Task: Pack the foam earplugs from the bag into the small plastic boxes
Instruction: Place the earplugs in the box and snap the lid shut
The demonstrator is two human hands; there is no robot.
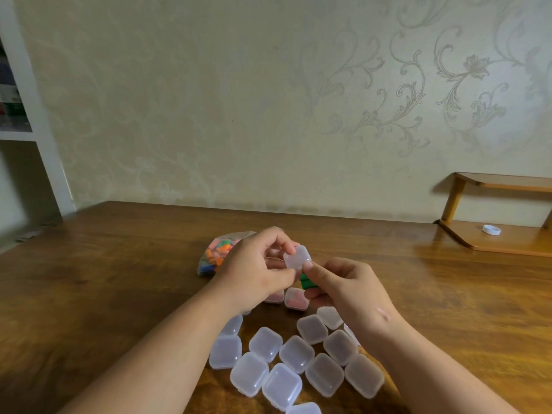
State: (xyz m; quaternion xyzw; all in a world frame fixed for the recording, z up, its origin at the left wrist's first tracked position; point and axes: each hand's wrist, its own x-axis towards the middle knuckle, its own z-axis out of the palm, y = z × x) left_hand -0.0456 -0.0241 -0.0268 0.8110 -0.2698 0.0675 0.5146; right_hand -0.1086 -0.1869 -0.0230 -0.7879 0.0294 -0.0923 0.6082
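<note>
Left grip (257, 265) pinches a small clear box (297, 257); right grip (343, 286), thumb on it, holds green earplugs (305, 282). Bag (216, 256) at 9 o'clock; closed boxes (295, 354) at 6 o'clock.

bare table (119, 264) left, boxes (295, 354) crowding near edge

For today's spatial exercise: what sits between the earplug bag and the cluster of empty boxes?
Two small boxes holding reddish earplugs, one partly hidden by the left hand; head view.
</note>
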